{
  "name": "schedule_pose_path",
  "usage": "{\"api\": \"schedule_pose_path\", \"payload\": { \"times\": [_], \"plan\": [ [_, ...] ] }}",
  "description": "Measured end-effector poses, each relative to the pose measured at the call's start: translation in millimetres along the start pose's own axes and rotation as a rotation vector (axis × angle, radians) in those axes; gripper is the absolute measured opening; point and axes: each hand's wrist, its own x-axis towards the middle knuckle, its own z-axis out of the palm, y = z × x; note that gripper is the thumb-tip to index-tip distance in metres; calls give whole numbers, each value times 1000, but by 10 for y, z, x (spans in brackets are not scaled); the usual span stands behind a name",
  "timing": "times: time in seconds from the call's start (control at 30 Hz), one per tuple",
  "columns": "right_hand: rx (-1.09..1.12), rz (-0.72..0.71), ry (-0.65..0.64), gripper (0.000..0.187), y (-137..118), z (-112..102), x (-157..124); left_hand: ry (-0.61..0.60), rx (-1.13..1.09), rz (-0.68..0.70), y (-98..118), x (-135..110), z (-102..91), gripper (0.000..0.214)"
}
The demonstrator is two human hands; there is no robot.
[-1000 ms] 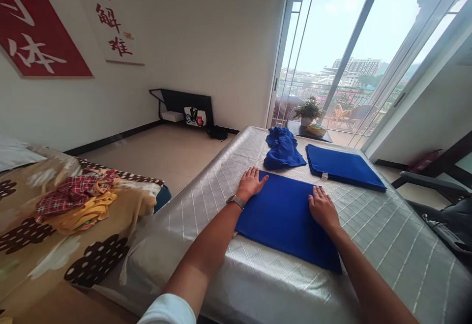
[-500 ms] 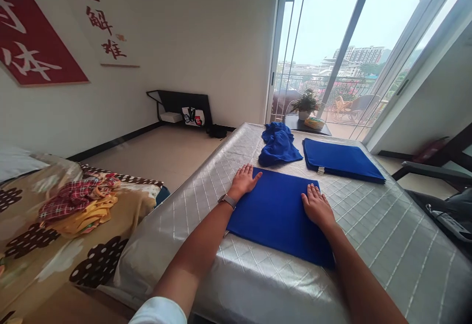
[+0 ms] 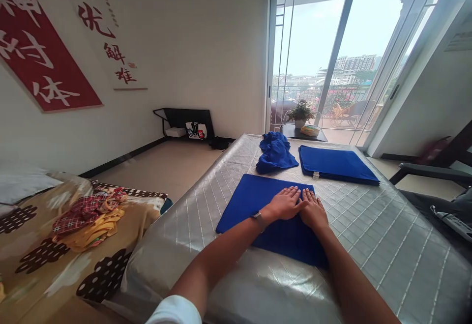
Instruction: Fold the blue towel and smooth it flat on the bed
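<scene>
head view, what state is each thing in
near blue cloth: folded, lying flat under both hands
left hand: open, palm down
right hand: open, palm down
far blue cloth: folded flat, tag showing
bunched blue cloth: crumpled
plaid cloth: rumpled
yellow cloth: rumpled
plant: upright in pot

Hands Side by Side, Palms Down

The left hand [image 3: 284, 203] and right hand [image 3: 313, 209] lie flat and close together, fingers extended forward, meeting near the thumbs. The left forearm [image 3: 216, 261] slants in from lower left; the right forearm [image 3: 356, 280] comes up from lower right. Neither hand grips; both backs face up.
</scene>
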Motion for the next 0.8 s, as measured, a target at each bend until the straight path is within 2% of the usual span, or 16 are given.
{"api": "schedule_pose_path", "payload": {
  "times": [0.07, 0.13, 0.27, 0.43, 0.67, 0.8],
  "plan": [
    [-17, -22, -9, 61, 10, -20, -23, -39, -44, 0, 116, 214, 90, 71],
    [-10, -33, -19, 62, 9, -44, -36, -51, -80, -52, 137, 367, 146, 70],
    [26, -5, -27, 62, -15, -63, -23, 13, -78, -130, 6, 382, 189, 71],
    [66, 45, -8, 65, -34, -37, 23, -2, -36, -221, -385, 68, 81, 77],
    [86, 52, -12, 65, -21, -29, 26, -14, 55, -515, -1235, -534, -206, 80],
    [59, 42, -18, 64, -13, -27, 34, 24, 55, -591, -1448, -731, -224, 84]
  ]
}}
